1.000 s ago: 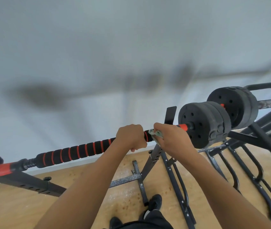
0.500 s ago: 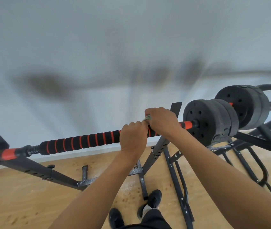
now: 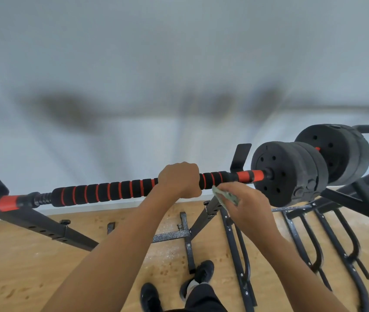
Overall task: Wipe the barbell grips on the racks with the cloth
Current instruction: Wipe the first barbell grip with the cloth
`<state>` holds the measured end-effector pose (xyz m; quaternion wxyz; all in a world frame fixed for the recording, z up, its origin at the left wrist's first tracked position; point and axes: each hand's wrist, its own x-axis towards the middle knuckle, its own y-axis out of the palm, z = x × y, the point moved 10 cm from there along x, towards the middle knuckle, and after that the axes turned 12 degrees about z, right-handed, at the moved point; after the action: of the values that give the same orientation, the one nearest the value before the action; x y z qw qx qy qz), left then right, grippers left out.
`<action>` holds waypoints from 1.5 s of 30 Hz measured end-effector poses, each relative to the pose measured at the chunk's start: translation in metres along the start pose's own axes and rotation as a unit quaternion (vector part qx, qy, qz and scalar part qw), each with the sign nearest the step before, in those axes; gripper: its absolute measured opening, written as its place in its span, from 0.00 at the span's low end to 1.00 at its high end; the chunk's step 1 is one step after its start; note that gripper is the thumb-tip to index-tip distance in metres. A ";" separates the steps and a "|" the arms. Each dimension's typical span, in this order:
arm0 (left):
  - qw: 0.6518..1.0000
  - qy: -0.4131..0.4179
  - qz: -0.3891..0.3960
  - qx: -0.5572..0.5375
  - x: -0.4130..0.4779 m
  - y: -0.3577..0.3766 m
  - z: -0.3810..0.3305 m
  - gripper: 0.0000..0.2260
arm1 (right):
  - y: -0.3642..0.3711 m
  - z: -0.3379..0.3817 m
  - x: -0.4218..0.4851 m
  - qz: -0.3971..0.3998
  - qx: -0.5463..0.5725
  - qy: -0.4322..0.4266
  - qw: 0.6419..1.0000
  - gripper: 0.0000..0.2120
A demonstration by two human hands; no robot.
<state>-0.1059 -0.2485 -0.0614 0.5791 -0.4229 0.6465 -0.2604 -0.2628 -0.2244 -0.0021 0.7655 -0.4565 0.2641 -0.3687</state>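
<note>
A long barbell lies across the black steel rack (image 3: 43,226), its black foam grip (image 3: 115,190) ringed with thin red bands and running from the rack's left arm to its right upright; past each end of the foam the bar shows a red-and-black sleeve (image 3: 248,176).

The left hand (image 3: 179,181) sits on top of the foam grip toward its right end, fingers wrapped fully over the bar and closed round it, knuckles up.

The right hand (image 3: 248,208) is just below the bar at the rack's right upright, back of the hand toward the camera; its fingers are curled round a pale green crumpled cloth (image 3: 225,195), which sticks out at the thumb side; the top of the cloth lies right under the last foam segments, but whether it touches them cannot be told.

At the right end of the rack a black upright hook (image 3: 240,154) stands behind the bar; just outside it a stack of black round weight plates (image 3: 287,174) is mounted on the bar; a second stack of black plates (image 3: 334,149) on another bar sits behind and to the right.

Below, the rack's feet stand on a light wooden floor (image 3: 21,266); a pair of black shoes (image 3: 203,271) shows between the arms.
</note>
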 end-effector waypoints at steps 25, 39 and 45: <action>0.998 0.001 -0.064 -0.019 -0.004 -0.002 0.002 0.11 | 0.040 0.027 0.010 0.123 -0.153 -0.017 0.980 0.09; 0.911 -0.010 -0.402 0.091 -0.037 0.003 -0.010 0.10 | -0.008 0.012 0.056 0.001 -0.012 0.002 1.000 0.07; 0.898 -0.014 -0.430 0.091 -0.044 0.006 -0.016 0.07 | -0.002 0.013 0.092 0.029 -0.072 0.014 0.997 0.05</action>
<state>-0.1240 -0.2102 -0.0403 0.4554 -0.6092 0.3668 -0.5357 -0.2002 -0.2927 -0.0009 0.7373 -0.4973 0.3134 -0.3329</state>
